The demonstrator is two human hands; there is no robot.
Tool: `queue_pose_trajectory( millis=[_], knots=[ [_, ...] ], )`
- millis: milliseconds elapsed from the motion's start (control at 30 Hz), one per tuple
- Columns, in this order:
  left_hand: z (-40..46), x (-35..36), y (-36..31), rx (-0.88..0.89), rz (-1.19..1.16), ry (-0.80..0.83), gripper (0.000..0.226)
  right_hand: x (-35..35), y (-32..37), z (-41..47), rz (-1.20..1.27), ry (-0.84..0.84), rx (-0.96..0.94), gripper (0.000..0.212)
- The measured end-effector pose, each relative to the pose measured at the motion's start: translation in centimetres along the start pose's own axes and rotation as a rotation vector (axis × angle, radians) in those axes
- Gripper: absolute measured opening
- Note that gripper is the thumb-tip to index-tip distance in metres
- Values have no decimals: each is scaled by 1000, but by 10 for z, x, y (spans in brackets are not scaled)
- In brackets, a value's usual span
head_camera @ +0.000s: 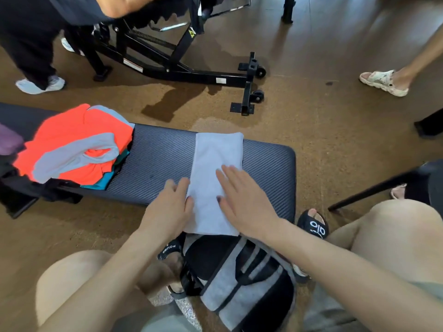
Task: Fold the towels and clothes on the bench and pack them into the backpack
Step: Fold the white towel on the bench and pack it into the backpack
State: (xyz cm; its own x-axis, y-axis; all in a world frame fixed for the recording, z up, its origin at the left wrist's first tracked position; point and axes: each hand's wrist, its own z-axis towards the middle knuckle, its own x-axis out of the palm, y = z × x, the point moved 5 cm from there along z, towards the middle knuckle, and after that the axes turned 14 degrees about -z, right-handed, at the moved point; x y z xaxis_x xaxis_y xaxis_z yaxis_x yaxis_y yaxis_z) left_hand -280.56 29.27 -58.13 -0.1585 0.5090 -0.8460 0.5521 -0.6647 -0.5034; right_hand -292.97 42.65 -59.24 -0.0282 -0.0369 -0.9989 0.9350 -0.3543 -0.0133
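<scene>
A grey towel (215,178), folded to a long strip, lies across the surface (155,161) near its right end. The left hand (171,204) touches its left edge; the right hand (242,200) presses flat on it, fingers straight. Next, probably folding it shorter for the backpack (239,283) below. The clothes (76,144) at the left edge are partly cut off.

A pale grey folded towel (215,178) lies across the black padded bench (158,164) near its right end; orange-and-grey clothes (74,149) are heaped leftward, and a grey-black backpack (242,283) sits below the front edge.
</scene>
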Motion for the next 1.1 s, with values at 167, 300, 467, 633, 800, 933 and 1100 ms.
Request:
queue_pose_trajectory(
  millis=[167, 300, 467, 633, 800, 933, 1100],
  knots=[
    [42, 27, -6, 207, 264, 30, 56, 28, -14, 43, -46, 82, 155, 65],
    [47, 53, 26, 117, 266, 163, 63, 58, -25, 32, -17, 202, 194, 69],
    [63, 41, 17, 191, 216, 114, 65, 40, -30, 64, 21, 77, 243, 76],
    [101, 24, 10, 169, 208, 59, 65, 45, -56, 103, -41, 102, 251, 68],
    [127, 19, 7, 143, -8, -80, 22, 53, -60, 115, -25, 90, 221, 68],
    [155, 7, 22, -112, -444, -188, 24, 56, -51, 122, -75, 146, 157, 67],
    [179, 2, 27, -61, -409, -192, 43, 55, -43, 121, -134, 122, 45, 66]
  ],
)
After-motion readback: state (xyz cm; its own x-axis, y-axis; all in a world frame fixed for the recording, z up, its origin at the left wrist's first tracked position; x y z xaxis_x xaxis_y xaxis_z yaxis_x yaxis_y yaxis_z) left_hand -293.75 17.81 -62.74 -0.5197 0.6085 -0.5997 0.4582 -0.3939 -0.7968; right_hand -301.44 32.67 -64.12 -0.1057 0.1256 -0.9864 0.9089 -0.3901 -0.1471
